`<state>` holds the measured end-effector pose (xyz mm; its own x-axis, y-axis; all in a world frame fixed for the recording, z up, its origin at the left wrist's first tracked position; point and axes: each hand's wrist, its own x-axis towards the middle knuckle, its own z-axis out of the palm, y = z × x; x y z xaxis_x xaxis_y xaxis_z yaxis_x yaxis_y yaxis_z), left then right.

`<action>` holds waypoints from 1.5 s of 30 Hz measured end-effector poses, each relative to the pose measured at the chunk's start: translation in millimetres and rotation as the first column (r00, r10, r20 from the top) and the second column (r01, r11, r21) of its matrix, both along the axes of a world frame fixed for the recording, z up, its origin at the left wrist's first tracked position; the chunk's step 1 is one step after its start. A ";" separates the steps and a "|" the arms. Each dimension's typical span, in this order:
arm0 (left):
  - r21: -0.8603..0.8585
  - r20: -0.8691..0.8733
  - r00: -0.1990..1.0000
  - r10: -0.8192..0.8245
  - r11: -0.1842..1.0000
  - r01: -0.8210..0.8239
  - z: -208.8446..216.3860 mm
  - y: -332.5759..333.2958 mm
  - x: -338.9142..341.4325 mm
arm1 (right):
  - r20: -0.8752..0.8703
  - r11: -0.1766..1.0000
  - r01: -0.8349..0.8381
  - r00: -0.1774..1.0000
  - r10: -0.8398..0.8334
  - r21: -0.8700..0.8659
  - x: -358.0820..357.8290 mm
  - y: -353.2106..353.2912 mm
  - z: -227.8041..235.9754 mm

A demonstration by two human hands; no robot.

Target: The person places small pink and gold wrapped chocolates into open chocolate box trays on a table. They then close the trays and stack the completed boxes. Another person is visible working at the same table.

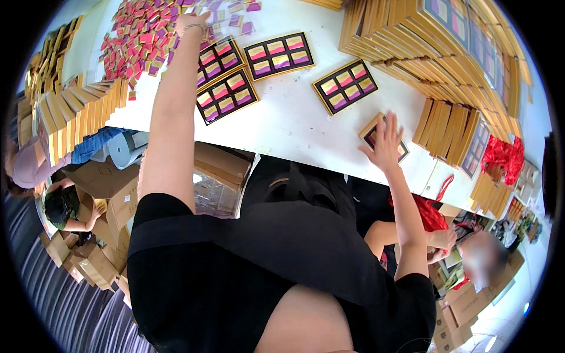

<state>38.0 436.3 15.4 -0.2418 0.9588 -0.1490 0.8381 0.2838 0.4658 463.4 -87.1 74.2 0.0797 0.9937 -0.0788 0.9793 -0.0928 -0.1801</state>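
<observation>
My left hand reaches to the far side of the table, at the edge of a heap of small pink, purple and gold wrapped pieces. Its fingers are small and blurred, so I cannot make out whether they hold a piece. On the right, my right hand lies with fingers spread over a gold-edged black box, covering much of its contents. Between my hands sit several similar boxes with pieces in rows, among them one at the back, one nearer me and one toward the right.
Tall stacks of gold-edged boxes stand at the back right, with a shorter row below. Another row of boxes lines the left edge. An open carton sits below the table. Other people are at both sides.
</observation>
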 end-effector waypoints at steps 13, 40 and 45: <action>0.041 0.854 0.458 -0.246 0.910 0.412 123.9 -146.5 20.7 | -0.568 0.974 0.218 0.810 -0.147 0.060 -12.4 105.4 -35.3; -0.223 0.831 0.543 0.118 0.966 0.131 29.4 -392.5 158.0 | -0.022 0.816 -0.498 0.857 0.515 -0.295 -58.8 156.2 17.5; -0.139 0.732 0.680 -0.031 0.971 0.194 25.1 -385.8 154.1 | 0.011 0.851 -0.486 0.867 0.498 -0.200 -58.6 149.0 0.0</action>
<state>192.1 50.4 40.4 0.1266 0.9035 -0.4095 0.2956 0.3597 0.8850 404.8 61.9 74.2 -0.4054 0.8719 -0.2746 0.9138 0.3784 -0.1474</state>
